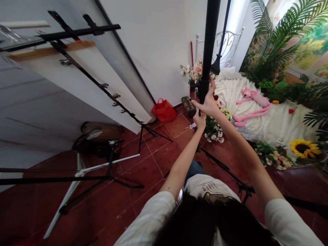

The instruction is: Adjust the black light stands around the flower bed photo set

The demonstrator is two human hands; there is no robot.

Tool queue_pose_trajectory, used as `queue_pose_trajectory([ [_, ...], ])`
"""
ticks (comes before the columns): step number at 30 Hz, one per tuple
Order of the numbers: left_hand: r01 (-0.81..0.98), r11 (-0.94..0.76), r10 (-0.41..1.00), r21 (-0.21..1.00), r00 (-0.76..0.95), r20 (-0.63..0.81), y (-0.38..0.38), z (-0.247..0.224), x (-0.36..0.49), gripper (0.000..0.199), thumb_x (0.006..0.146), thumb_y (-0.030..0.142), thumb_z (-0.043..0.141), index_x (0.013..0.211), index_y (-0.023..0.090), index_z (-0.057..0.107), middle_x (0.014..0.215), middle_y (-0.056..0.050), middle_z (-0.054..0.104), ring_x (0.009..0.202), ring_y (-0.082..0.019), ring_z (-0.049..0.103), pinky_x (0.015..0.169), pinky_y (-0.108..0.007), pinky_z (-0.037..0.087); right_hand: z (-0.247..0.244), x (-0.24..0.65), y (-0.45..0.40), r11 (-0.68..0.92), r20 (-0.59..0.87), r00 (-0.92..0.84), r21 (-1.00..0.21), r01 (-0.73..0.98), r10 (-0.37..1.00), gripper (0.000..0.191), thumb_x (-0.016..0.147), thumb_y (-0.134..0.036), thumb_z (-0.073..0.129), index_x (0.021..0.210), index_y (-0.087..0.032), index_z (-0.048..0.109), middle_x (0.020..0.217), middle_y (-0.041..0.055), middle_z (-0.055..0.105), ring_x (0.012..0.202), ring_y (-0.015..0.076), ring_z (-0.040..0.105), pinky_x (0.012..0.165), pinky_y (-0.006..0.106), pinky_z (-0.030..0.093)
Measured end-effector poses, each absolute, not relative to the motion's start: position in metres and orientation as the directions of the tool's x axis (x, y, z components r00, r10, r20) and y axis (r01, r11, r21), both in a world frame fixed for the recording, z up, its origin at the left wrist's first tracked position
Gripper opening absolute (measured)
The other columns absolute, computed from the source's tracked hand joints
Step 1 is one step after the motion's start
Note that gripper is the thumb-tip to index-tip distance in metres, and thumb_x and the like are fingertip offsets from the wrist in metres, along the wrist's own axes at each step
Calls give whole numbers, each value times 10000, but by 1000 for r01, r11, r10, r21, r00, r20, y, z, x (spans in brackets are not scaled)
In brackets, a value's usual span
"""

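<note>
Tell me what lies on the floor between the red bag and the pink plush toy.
In the head view, between the red bag and the pink plush toy lie a dark wooden block, the black stand pole and flowers.

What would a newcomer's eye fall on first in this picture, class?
Both hands grip a black stand pole at centre: the right hand just above the left hand. To the right, a pink plush toy lies on a white fluffy blanket edged with flowers, a sunflower among them. A red bag sits on the floor against the wall.
</note>
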State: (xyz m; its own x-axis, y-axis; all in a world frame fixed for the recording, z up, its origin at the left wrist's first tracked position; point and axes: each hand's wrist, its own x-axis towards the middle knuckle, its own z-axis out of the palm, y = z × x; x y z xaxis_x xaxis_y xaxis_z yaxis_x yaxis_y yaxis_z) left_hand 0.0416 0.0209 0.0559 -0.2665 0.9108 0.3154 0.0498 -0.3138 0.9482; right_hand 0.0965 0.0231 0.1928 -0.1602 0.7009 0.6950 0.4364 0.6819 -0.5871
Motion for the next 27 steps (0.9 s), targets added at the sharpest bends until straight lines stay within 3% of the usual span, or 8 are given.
queue_pose_trajectory([
  [4, 57, -371, 897, 927, -236, 374, 23, 53, 38, 644, 876, 775, 376, 830, 199, 659, 658, -50, 621, 650, -201, 626, 648, -292, 458, 190, 86, 33, 657, 688, -177, -536, 530, 704, 822, 951, -563, 530, 1578, -247, 102, 1655, 127, 183, 1583, 281, 57, 1269, 536, 128],
  [10, 126, -377, 920, 918, -65, 387, 34, 32, 19, 458, 931, 595, 508, 936, 174, 689, 890, -108, 731, 890, -270, 689, 811, -365, 530, 166, 71, 28, 450, 626, 21, -584, 676, 780, 869, 972, -523, 497, 1599, -192, -5, 1681, 167, 64, 1582, 318, -18, 1262, 587, 42],
  [16, 123, -399, 916, 909, 85, 391, 25, 10, 8, 375, 932, 458, 560, 1175, 177, 613, 1177, -134, 715, 1117, -266, 673, 940, -378, 537, 138, 74, 20, 413, 562, 17, -627, 661, 827, 965, 939, -552, 557, 1601, -177, -36, 1682, 191, 66, 1581, 312, 58, 1269, 565, 120],
  [20, 173, -362, 932, 916, 76, 354, 21, -3, 14, 542, 815, 345, 705, 1289, 144, 533, 1289, -182, 657, 1200, -294, 642, 1001, -413, 526, 103, 86, 14, 376, 467, -27, -675, 635, 884, 1033, 920, -608, 555, 1590, -101, -46, 1656, 255, 141, 1569, 325, 143, 1261, 561, 176],
  [23, 147, -407, 913, 901, 87, 398, 24, -8, 18, 509, 854, 292, 628, 1324, 130, 517, 1338, -206, 624, 1265, -291, 609, 1084, -438, 485, 82, 87, 11, 329, 406, -16, -715, 617, 914, 1061, 910, -642, 542, 1581, -51, -32, 1626, 288, 210, 1561, 341, 172, 1261, 552, 186],
  [27, 123, -444, 896, 888, 90, 435, 27, -11, 18, 474, 876, 322, 591, 1312, 150, 524, 1325, -203, 624, 1274, -296, 599, 1104, -484, 473, 79, 87, 11, 362, 448, -15, -702, 614, 894, 1004, 917, -629, 541, 1588, -88, 26, 1615, 258, 259, 1554, 331, 203, 1275, 529, 172],
])
